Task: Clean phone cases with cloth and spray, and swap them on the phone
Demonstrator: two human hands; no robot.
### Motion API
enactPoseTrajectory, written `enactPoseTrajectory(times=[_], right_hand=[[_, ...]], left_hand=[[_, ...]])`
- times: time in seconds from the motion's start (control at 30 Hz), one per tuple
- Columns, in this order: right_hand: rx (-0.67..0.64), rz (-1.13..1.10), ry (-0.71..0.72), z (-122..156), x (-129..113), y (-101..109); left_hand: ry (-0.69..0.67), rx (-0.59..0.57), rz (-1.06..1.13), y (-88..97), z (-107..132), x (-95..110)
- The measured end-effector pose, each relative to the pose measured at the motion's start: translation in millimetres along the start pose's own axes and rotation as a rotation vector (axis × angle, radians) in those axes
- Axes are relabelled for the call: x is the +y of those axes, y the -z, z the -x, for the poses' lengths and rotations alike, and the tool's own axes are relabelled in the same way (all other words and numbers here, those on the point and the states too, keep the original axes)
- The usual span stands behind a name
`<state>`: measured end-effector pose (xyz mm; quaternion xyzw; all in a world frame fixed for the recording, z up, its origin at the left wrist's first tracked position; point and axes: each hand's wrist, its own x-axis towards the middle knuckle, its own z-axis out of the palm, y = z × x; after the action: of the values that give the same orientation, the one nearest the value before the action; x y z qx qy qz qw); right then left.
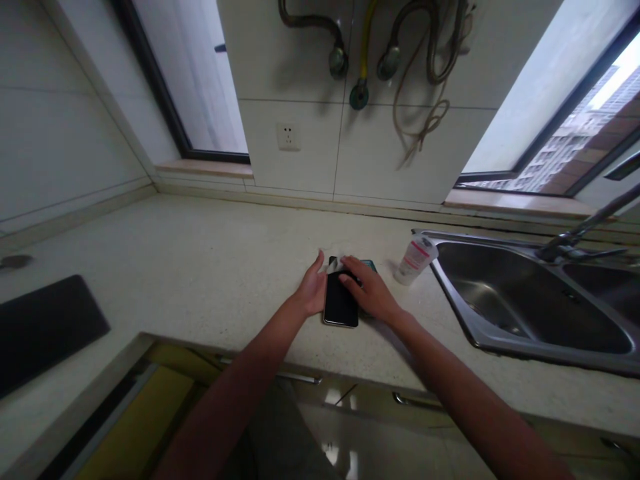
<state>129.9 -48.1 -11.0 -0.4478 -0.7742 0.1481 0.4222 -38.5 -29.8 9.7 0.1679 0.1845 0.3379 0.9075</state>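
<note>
A black smartphone (341, 301) with a dark screen is at the middle of the counter, between my hands. My left hand (313, 287) holds its left edge, thumb pointing up and away from the screen; the other fingers are mostly hidden. Over the phone's upper right part lies my right hand (367, 287), fingers bent across the screen. Its fingertips press on a small whitish piece (335, 265), perhaps a wipe or film, at the phone's top end. Behind the right hand a teal-edged item (369, 265) peeks out, mostly covered.
A clear plastic cup (416, 259) with pink print stands tilted-looking right of my hands, beside the steel sink (457, 313) and its faucet (565, 243). A dark flat board (50, 327) lies at the far left. Hoses and a socket (289, 137) are on the wall.
</note>
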Motion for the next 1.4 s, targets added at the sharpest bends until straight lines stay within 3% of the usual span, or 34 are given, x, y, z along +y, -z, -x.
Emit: enactPoseTrajectory(times=[0.13,0.27,0.4,0.5,0.63,0.87,1.2,1.4], right_hand=[[-0.222,0.174,0.204,4,-8,-6],[-0.343,0.157,0.390,7,-20,0],[-0.371,0.040,0.554,7,-27,8],[-0.310,-0.031,0.574,5,-26,12],[-0.253,0.010,0.523,2,-18,16],[-0.121,0.166,0.260,2,-1,14],[0.063,0.035,-0.002,-1,7,2],[0.124,-0.030,-0.087,-6,2,8]], left_hand=[[-0.097,0.055,0.023,2.7,-1,0],[-0.122,0.081,0.010,10.2,-2,6],[-0.181,0.102,0.008,12.0,-1,12],[-0.229,0.120,0.033,6.3,3,13],[-0.229,0.126,0.066,0.1,9,12],[-0.214,0.153,0.072,4.7,8,9],[-0.130,-0.015,0.027,6.8,8,2],[0.035,-0.124,-0.038,1.5,14,-4]])
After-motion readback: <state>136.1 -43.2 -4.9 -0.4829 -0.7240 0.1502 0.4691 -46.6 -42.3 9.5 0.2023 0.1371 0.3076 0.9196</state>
